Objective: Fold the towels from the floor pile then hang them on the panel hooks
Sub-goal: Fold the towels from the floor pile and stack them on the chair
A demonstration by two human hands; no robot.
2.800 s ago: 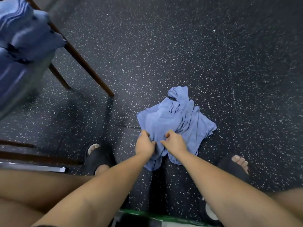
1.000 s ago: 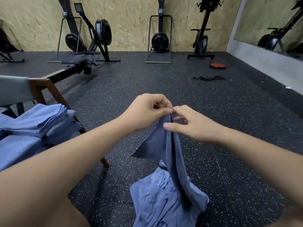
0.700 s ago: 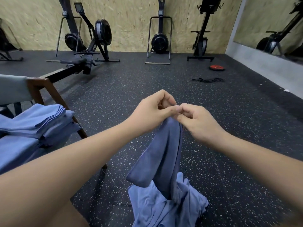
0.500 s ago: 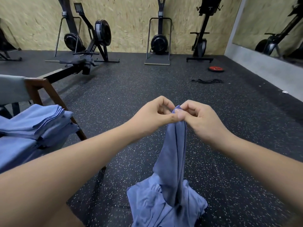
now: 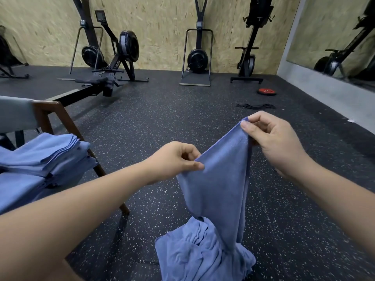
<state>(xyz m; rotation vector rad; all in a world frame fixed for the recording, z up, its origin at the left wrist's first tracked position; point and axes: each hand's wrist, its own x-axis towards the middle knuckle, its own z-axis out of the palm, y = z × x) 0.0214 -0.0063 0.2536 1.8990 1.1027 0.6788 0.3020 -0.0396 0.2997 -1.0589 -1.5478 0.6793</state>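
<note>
Holding a blue towel up over the dark speckled floor, the two hands are a little apart. The left hand pinches the top edge with thumb and fingers, lower and nearer. The right hand pinches a top corner, higher and farther to the right. The towel's edge is pulled tight between them, and the rest hangs down. Its bottom end meets the floor pile, a crumpled heap of blue towels near the person. On the left, a stack of folded blue towels sits on a chair with a brown wooden frame. Far off by the wall stands a rowing machine. A red weight plate and a black cord lie on the floor at the far right.
</note>
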